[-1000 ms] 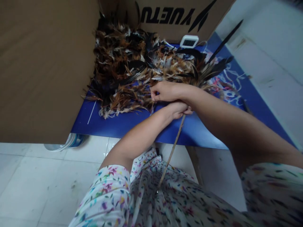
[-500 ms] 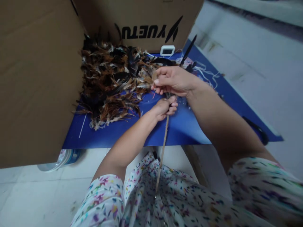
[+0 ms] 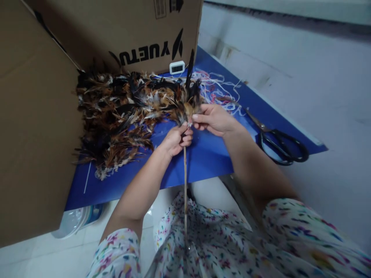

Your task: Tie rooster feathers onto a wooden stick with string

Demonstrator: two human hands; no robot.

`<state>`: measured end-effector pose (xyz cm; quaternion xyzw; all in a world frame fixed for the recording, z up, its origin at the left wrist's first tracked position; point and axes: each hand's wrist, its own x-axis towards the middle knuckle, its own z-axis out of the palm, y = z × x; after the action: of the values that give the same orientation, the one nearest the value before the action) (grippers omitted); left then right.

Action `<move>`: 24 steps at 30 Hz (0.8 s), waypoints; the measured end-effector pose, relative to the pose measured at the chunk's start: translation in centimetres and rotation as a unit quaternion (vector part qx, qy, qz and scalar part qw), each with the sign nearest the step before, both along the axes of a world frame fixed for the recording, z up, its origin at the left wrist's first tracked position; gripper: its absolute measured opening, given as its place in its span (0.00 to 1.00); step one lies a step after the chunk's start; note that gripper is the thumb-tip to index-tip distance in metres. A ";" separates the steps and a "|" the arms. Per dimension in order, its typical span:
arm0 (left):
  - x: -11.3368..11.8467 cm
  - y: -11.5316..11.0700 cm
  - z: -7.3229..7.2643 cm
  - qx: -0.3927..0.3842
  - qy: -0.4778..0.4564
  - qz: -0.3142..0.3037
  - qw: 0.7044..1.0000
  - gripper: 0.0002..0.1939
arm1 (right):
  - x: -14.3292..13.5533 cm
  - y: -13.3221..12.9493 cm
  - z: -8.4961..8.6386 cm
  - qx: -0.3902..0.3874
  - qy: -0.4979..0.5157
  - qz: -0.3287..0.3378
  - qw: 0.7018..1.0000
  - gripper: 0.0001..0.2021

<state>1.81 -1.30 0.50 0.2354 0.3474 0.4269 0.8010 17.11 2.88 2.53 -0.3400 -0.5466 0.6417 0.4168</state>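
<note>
A thin stick (image 3: 185, 185) runs from my lap up to my left hand (image 3: 176, 139), whose fingers are wrapped round its upper part. Brown and black feathers (image 3: 187, 104) fan out above that grip, with one long black feather standing up. My right hand (image 3: 213, 120) is closed in a pinch at the base of these feathers, just right of my left hand. Its fingertips touch the feathers. What lies inside the pinch is partly hidden. Behind and to the left, rows of brown and black feathers (image 3: 116, 112) cover the blue table (image 3: 203, 162).
Tall cardboard boxes (image 3: 34, 127) wall off the left and back. A small white digital clock (image 3: 177, 68) stands by the back box. Tangled white and pink strings (image 3: 220, 87) lie at the back right, and black-handled scissors (image 3: 278, 144) at the right edge. A bucket (image 3: 71, 222) is below.
The view has turned to the right, bringing the scissors and strings into sight. My right hand has come down to the feathers at the stick's top, beside my left hand, which keeps its grip.
</note>
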 end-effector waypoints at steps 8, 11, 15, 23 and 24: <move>0.0 0.2 -0.2 0.000 -0.015 -0.045 0.999 0.14 | -0.3 -0.1 -0.3 0.051 -0.055 -0.009 0.997 0.12; 0.1 0.2 -0.1 -0.014 -0.014 -0.042 0.999 0.14 | -0.2 -0.1 -0.3 0.061 -0.070 0.003 0.996 0.11; 0.2 0.1 0.0 -0.031 -0.015 -0.023 0.999 0.13 | -0.2 -0.4 -0.2 0.076 -0.051 -0.010 0.996 0.13; 0.2 -0.1 0.1 -0.025 -0.015 -0.018 0.999 0.13 | 0.3 -0.5 -0.2 0.032 -0.004 0.053 0.998 0.09; 0.2 -0.1 0.1 -0.022 -0.012 -0.017 1.000 0.12 | 0.4 -0.4 -0.1 0.031 0.001 0.064 0.997 0.10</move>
<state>2.02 -1.37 0.56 0.2187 0.3430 0.4083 0.8172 17.47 2.44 2.40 -0.2903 -0.5865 0.6504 0.3857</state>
